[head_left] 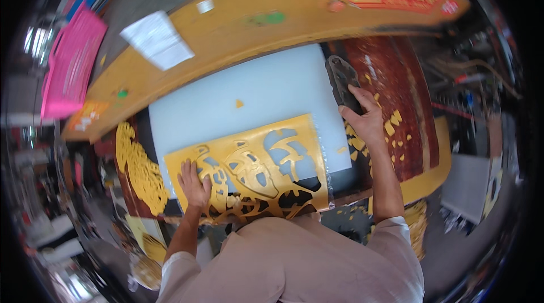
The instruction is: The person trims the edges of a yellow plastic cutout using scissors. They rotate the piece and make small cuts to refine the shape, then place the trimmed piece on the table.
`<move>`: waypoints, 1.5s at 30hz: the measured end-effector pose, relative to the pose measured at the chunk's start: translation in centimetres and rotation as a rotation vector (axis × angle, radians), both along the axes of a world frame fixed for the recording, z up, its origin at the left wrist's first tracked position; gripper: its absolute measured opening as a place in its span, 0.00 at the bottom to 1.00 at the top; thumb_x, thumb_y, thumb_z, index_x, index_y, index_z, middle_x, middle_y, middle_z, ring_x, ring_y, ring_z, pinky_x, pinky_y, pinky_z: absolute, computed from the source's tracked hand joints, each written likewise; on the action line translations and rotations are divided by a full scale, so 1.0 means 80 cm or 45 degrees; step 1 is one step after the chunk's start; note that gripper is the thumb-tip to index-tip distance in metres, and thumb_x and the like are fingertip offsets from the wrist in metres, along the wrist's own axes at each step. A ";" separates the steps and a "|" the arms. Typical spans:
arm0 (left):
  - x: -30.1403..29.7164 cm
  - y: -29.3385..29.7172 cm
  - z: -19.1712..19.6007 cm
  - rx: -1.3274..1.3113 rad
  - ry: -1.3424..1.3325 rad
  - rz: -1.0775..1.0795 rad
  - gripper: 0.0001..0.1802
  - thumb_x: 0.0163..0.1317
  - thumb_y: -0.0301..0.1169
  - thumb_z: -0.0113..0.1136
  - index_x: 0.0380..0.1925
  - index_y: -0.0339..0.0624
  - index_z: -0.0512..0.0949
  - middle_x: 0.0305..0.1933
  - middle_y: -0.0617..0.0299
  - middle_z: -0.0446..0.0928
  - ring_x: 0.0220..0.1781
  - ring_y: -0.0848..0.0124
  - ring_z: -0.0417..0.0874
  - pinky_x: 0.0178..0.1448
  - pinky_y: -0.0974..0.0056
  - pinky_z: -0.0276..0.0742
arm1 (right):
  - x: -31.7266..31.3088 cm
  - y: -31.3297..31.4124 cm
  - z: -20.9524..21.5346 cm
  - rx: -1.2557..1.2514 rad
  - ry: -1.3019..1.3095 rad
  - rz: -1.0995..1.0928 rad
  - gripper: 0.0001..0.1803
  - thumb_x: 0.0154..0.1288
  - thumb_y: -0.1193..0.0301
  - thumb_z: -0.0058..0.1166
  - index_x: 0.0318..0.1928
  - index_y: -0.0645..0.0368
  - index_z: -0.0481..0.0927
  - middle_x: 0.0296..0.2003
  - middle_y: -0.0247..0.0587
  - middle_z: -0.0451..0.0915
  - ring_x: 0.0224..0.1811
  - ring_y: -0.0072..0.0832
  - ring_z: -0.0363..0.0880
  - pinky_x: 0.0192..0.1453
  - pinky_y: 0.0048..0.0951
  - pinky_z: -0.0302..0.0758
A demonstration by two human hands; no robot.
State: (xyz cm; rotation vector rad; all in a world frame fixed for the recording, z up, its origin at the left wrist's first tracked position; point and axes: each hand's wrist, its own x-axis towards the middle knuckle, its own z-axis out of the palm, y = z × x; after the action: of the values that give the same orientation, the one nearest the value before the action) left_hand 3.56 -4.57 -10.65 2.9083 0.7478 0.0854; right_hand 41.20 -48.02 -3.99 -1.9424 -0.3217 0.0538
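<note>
My left hand [194,186] lies flat with fingers spread on the left part of a yellow sheet [224,147], which has several shaped holes cut through it. The sheet rests on a white cutting board [243,82] and reaches past its near edge toward my body. At the board's right edge, my right hand [365,116] grips the near end of a dark, elongated cutting die [341,79] with curved outlines. Part of the die is hidden under my fingers. A small yellow scrap [239,103] sits on the board.
A wide tan machine beam [255,14] crosses beyond the board, with a white paper [158,39] on it. Yellow cut pieces [139,167] are heaped left; loose yellow scraps [391,127] lie on the dark red surface [416,105] at right. A pink basket [73,62] stands far left.
</note>
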 end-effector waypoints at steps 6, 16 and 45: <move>-0.002 0.000 -0.001 -0.052 -0.111 0.064 0.38 0.67 0.49 0.60 0.73 0.42 0.71 0.83 0.48 0.63 0.87 0.47 0.56 0.85 0.33 0.38 | 0.028 0.042 -0.026 -0.757 -0.661 0.464 0.31 0.54 0.70 0.71 0.62 0.56 0.85 0.68 0.52 0.77 0.69 0.54 0.73 0.74 0.48 0.72; -0.017 0.006 0.000 -0.169 -0.290 0.097 0.37 0.67 0.56 0.60 0.70 0.48 0.74 0.79 0.52 0.68 0.86 0.52 0.58 0.86 0.34 0.42 | -0.113 0.190 -0.040 -0.914 -0.348 0.869 0.34 0.61 0.72 0.68 0.69 0.63 0.77 0.66 0.58 0.76 0.69 0.56 0.72 0.76 0.50 0.69; -0.190 0.021 0.025 -1.387 -0.869 0.176 0.17 0.70 0.39 0.56 0.37 0.34 0.84 0.43 0.42 0.86 0.49 0.43 0.87 0.54 0.44 0.82 | -0.088 0.276 -0.025 -1.658 -0.070 0.852 0.25 0.53 0.62 0.75 0.44 0.68 0.82 0.31 0.49 0.86 0.25 0.35 0.84 0.33 0.39 0.82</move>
State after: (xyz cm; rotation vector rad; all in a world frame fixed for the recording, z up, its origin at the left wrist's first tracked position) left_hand -11.67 -2.89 -8.69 1.6335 0.5812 0.4777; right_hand 34.15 -25.92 -6.00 -2.9923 -1.1730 0.8197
